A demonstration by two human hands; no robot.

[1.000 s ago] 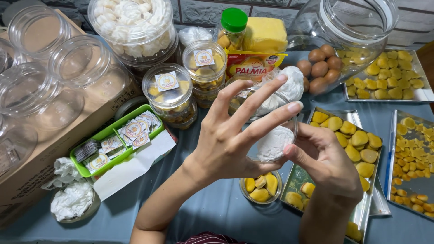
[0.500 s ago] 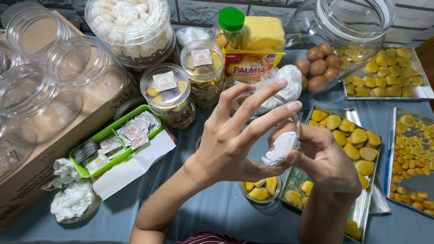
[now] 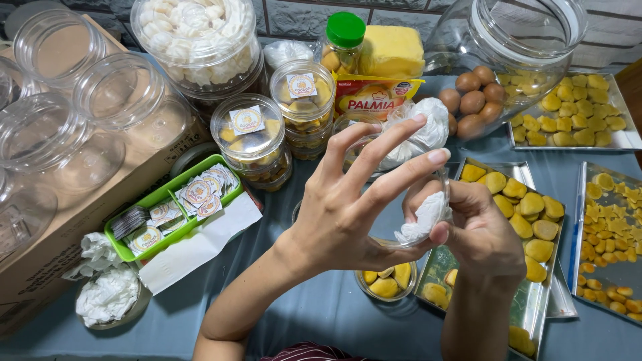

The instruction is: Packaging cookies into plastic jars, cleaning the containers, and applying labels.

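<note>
Both hands: clear jar [image 3: 428, 200] btwn fingers [image 3: 401, 170], tissue [image 3: 420, 220] inside.

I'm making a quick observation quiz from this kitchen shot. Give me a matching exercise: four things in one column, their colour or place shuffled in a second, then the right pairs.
Things:
1. Bottle cap
2. Sticker tray
3. Brown eggs
4. White tissue

Place or colour:
A. Inside the big tilted glass jar
B. Pinched by the right hand, with the left hand at a clear jar
C. Green, on a bottle at the back
D. Green, lying left by the cardboard box

Pairs: 1-C, 2-D, 3-A, 4-B
</note>
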